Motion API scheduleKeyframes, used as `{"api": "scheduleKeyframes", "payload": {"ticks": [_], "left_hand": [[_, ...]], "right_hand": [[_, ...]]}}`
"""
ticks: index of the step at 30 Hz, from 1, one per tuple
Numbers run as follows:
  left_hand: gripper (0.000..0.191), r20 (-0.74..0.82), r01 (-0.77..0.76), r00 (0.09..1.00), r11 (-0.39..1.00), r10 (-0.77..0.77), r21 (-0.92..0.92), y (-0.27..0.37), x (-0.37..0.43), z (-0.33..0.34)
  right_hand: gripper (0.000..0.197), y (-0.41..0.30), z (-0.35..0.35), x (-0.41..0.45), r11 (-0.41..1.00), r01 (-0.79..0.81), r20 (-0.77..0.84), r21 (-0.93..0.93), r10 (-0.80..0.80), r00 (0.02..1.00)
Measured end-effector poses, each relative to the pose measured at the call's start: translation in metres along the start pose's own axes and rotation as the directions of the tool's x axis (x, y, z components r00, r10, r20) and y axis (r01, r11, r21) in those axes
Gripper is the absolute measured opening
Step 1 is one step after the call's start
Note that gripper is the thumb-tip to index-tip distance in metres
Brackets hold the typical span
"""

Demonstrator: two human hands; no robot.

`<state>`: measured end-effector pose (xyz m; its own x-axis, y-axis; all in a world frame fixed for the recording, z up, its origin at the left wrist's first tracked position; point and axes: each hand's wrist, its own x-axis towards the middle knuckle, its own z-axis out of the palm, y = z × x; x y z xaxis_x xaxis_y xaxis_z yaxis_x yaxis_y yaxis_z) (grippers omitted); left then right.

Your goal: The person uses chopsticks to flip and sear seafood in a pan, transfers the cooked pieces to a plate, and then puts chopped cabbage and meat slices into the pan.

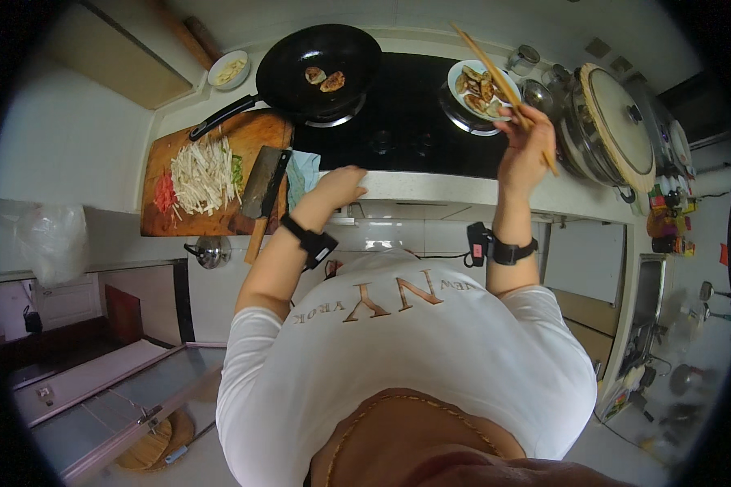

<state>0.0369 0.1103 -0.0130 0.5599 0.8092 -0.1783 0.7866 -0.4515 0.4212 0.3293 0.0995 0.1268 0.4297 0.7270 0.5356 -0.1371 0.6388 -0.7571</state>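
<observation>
My right hand (527, 146) holds a pair of wooden chopsticks (493, 68), which cross over a white plate (452, 74) of browned dumpling-like pieces (475, 85) on the right burner. At the counter's front edge rests my left hand (343, 184), with nothing seen in it, near a light blue cloth (304, 170). Two browned pieces (332, 82) lie in a black wok (286, 61) over the left burner. A cleaver (263, 182) lies on the wooden cutting board (256, 131), beside pale shredded strips (202, 173), red pieces (165, 192) and chopped green pieces (237, 173).
A bowl of pale slices (229, 70) stands left of the wok, whose handle (222, 117) reaches over the board. Glass jars (523, 59) and a large lidded pot (621, 119) stand right of the plate. A glass lid (210, 251) sits beyond the board's near edge.
</observation>
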Motion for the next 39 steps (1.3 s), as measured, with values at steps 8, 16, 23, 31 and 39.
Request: {"api": "scheduleKeyframes", "payload": {"ticks": [8,16,23,31,39], "left_hand": [[0.040,-0.120,0.180,0.982,0.927,-0.147,0.329,0.022,0.115,0.027],[0.023,-0.041,0.202,0.979,0.901,-0.202,0.383,0.010,0.147,0.025],[0.024,0.008,0.334,0.935,0.887,-0.355,0.318,0.003,0.171,0.024],[0.031,-0.012,0.428,0.883,0.795,-0.469,0.430,0.017,0.179,0.028],[0.031,0.012,0.389,0.895,0.792,-0.446,0.470,0.022,0.181,0.029]], "right_hand": [[0.046,-0.027,-0.109,0.005,0.984,-0.096,-0.293,0.150,0.137,0.946],[0.045,-0.053,-0.251,-0.012,0.905,-0.148,-0.404,0.398,0.318,0.858],[0.047,-0.034,-0.268,-0.018,0.833,-0.190,-0.291,0.520,0.381,0.878],[0.049,-0.009,-0.274,-0.006,0.801,-0.196,-0.263,0.565,0.401,0.877],[0.047,0.002,-0.294,-0.015,0.794,-0.235,-0.271,0.560,0.444,0.854]]}}
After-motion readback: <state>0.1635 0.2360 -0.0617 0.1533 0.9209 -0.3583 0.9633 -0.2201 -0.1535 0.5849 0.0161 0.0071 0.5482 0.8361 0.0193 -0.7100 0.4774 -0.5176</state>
